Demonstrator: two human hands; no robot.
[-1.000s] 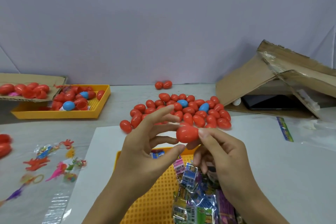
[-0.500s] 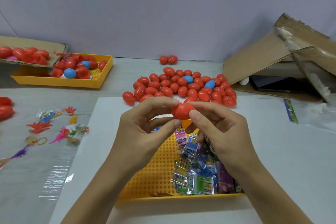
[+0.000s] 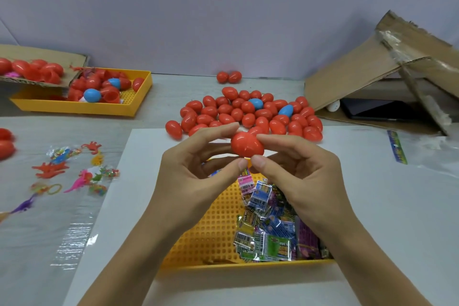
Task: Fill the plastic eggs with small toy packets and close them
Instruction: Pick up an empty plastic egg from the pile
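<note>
Above the yellow tray (image 3: pixel 198 243) of toy packets (image 3: pixel 268 231), 2 hands pinch 1 red egg (image 3: pixel 247 144). The left hand (image 3: pixel 196 176) and right hand (image 3: pixel 298 171) both hold it with fingertips. Squeeze both halves together evenly until they likely click. It lies sideways, long way running left to right.

My left hand (image 3: pixel 196 169) and right hand (image 3: pixel 298 169) meet at frame centre, fingertips pinching a red egg (image 3: pixel 247 144), forearms rising from the bottom edge.
</note>
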